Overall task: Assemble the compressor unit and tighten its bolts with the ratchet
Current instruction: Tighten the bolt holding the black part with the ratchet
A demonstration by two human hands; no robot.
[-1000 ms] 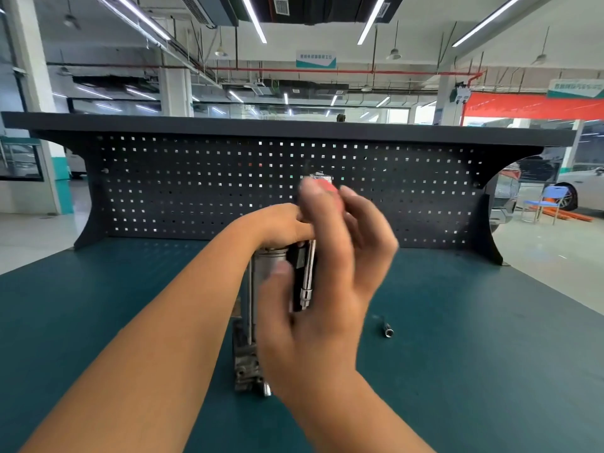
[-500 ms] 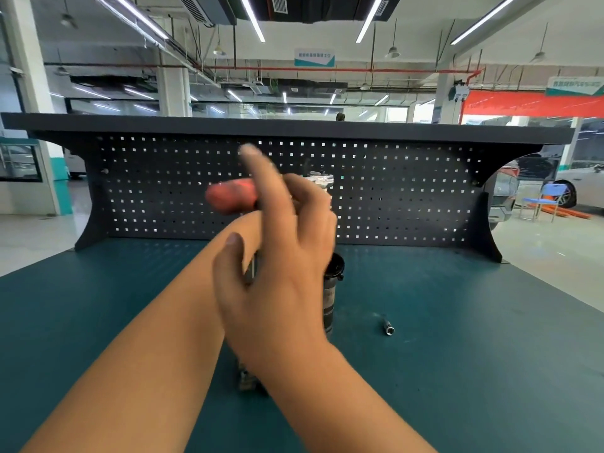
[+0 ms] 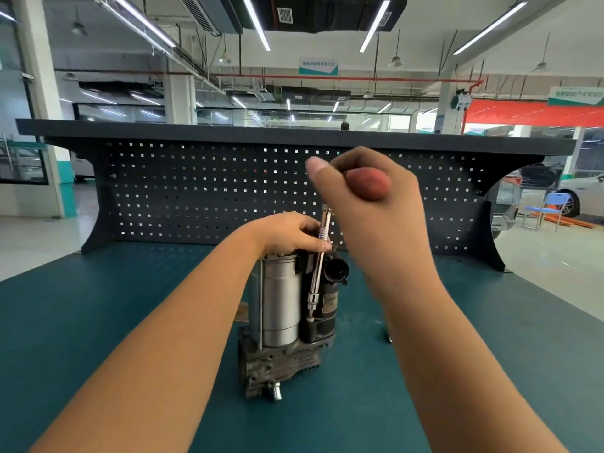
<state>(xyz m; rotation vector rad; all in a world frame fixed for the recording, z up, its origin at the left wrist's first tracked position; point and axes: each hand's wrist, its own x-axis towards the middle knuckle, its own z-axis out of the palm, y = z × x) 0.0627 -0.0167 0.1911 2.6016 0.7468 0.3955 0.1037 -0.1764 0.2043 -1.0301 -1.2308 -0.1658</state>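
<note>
Upright in the middle of the teal worktop (image 3: 98,322): the compressor unit (image 3: 281,308), cast base (image 3: 281,364) down at the near end. Silver cylinder (image 3: 281,302) on the left, black motor (image 3: 330,302) tucked just beside it on the right.

Up above and to the right, the right hand (image 3: 369,204). Grip clenched round the red handle of the ratchet (image 3: 367,188), thumb stuck out to the left, butt of the handle poking out of the fist.

Dropping from there at a slight tilt, the long extension bar (image 3: 318,266). Down the gap between cylinder and motor, tip seated low at the foot of the motor. Bolt itself too small to make out.

Left hand (image 3: 287,233) on top of the cylinder, grip pinching the knurled section of the bar between thumb and fingertips. Both forearms bare, reaching in from the near edge.

Along the far side of the worktop, a dark pegboard (image 3: 196,191) with a shelf across its top. Beyond it on the far right, a blue chair (image 3: 549,207) on the workshop floor and part of a white car (image 3: 581,191) behind. Strip lights (image 3: 258,24) overhead.
</note>
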